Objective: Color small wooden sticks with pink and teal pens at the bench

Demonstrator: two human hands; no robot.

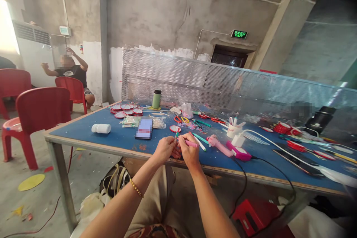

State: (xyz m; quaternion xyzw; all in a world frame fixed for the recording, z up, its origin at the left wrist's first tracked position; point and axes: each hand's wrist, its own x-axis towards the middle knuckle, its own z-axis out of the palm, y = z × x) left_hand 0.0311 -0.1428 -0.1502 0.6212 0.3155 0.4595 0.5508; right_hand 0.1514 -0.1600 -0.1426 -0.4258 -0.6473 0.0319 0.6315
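Observation:
My left hand [165,146] is closed near the table's front edge, its fingertips around a thin green stick [177,133]. Just beyond the fingers is a small round white piece with a red rim [174,129]; I cannot tell whether the stick joins it. My right hand [190,152] meets the left and is closed around a pink marker pen [192,144]. To its right on the table lie a white pen with a green tip [200,144] and a teal pen [201,138].
Red-rimmed round pieces [126,110] are piled at the back left, near a green bottle [156,99]. A phone [144,128] and white bottle [101,128] lie left. To the right are a pink handheld tool [220,145], a pen cup [233,130] and cables. A person [74,72] sits far left.

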